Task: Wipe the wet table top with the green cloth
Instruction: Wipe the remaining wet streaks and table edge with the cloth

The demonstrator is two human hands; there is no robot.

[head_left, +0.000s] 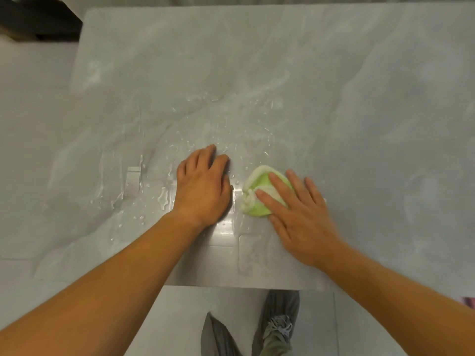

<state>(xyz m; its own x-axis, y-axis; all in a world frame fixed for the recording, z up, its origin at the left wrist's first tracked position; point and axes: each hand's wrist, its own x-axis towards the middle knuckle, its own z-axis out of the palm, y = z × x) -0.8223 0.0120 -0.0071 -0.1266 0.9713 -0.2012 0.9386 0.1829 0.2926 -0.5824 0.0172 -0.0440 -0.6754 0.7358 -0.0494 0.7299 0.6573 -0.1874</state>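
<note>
Item: grey marble-look table top [334, 86], wet; droplets [226, 140] scattered mid-surface, streaks toward the left. Green cloth [259, 194], bunched, lay near the front edge under the right hand [300, 217], fingers spread flat upon it; left hand [203, 186] just beside, palm down, fingers together, perhaps slightly curled.

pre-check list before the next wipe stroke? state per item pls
1. Green cloth under right hand, fingers flat on it: ok.
2. Cloth spread out for coverage: not ok, it is bunched.
3. Left hand braced on the table top: ok, but it sits amid the wet area.
4. Water droplets beyond and left of the hands: not ok, unwiped.
5. Stroke path free of objects: ok.
6. Cloth saturation: cannot tell.
</note>
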